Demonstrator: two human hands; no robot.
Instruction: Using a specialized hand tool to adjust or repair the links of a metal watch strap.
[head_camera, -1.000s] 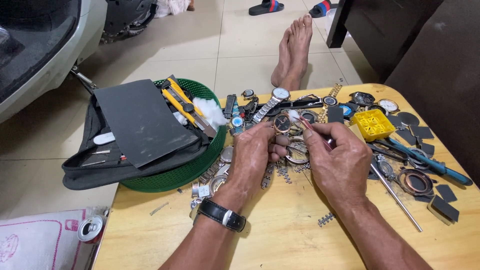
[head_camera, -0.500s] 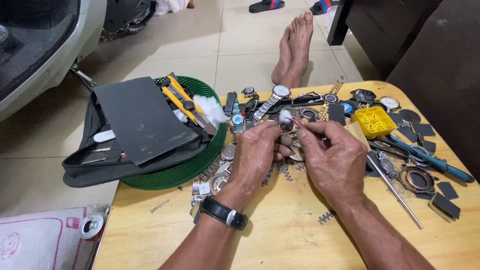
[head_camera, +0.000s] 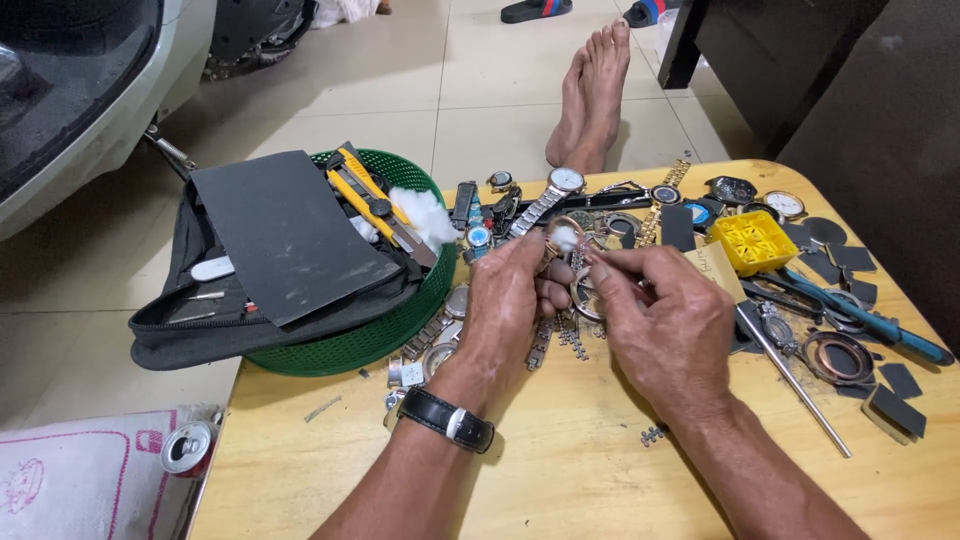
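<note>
We pinch a rose-gold watch case in our left hand fingers, above the cluttered surface; our right hand fingers close together on a small tool just right of it.

A small round watch case with a rose-gold rim and a pale face is held tilted, lifted above the wooden table. Its metal link bracelet hangs down toward the table, just right of the green basket.
</note>
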